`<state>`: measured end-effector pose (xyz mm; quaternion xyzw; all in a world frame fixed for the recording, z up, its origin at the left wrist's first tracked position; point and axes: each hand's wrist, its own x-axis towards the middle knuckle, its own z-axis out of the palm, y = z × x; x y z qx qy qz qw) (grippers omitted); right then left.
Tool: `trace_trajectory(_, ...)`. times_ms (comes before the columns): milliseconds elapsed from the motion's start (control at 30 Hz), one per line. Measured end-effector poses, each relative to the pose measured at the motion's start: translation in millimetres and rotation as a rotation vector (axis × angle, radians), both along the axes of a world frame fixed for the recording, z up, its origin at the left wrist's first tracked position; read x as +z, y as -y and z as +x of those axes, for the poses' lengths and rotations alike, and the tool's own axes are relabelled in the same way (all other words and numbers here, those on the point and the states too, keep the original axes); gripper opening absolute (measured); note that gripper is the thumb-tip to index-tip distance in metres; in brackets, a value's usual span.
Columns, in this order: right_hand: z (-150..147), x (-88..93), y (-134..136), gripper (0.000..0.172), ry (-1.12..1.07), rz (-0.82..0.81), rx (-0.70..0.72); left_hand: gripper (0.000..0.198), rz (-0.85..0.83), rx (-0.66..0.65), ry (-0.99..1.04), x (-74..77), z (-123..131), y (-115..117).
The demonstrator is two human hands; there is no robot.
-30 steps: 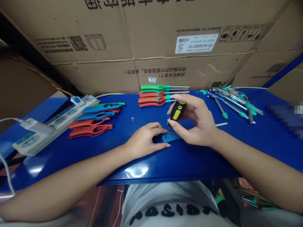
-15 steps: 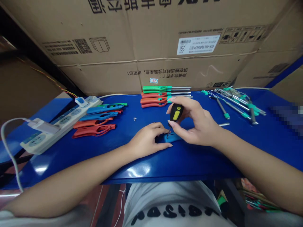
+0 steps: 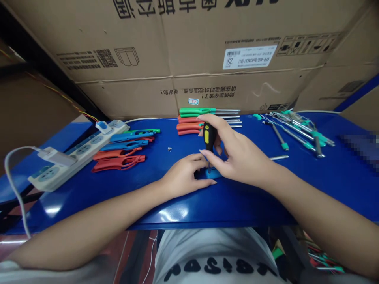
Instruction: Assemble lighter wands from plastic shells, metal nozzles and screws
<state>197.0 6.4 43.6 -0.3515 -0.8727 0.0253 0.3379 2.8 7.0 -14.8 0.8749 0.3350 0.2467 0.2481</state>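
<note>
My right hand (image 3: pixel 233 152) grips a black-and-yellow screwdriver (image 3: pixel 209 136), held nearly upright with its tip down on a blue lighter (image 3: pixel 213 174). The lighter lies flat on the table, and its metal tube sticks out past my right wrist. My left hand (image 3: pixel 186 175) is closed around the handle end of that lighter and holds it against the table; most of the handle is hidden by both hands. A few tiny screws (image 3: pixel 169 149) lie on the table beyond my left hand. Behind my hands lie several long-tube lighters (image 3: pixel 192 127) with green, red and orange handles.
At the left, several blue, orange and red handle shells (image 3: pixel 118 163) lie beside a white power strip (image 3: pixel 81 152) with plugs in it. Metal tubes with wires and green parts (image 3: pixel 296 128) are heaped at the right. A large cardboard box (image 3: pixel 189 47) stands along the back.
The screwdriver has gone from leaning to nearly upright as my right hand shifted left and turned. My left hand stays on the blue lighter.
</note>
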Motion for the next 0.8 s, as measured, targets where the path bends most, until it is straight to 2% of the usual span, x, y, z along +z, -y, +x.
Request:
trace_trajectory(133,5.5,-1.9,1.5,0.073,-0.039,-0.023,0.029,0.036,-0.012,0.004,0.006,-0.2,-0.2,-0.3)
trace_trajectory(367,5.9,2.9,6.4,0.064,0.021,0.094,0.066,0.025,0.014,0.008,-0.008,-1.5,0.0,-1.7)
trace_trajectory(533,8.0,3.5,5.7,0.07,-0.054,-0.111,0.118,0.035,-0.027,-0.004,0.001,-1.2,-0.2,-1.5)
trace_trajectory(600,10.0,2.7,3.4,0.067,-0.083,-0.133,0.137,0.038,-0.03,0.004,0.006,-1.4,-0.2,-1.4)
trace_trajectory(800,13.6,-0.1,-2.6,0.056,-0.043,0.072,0.033,0.036,-0.024,0.008,0.012,-1.8,0.1,-1.8)
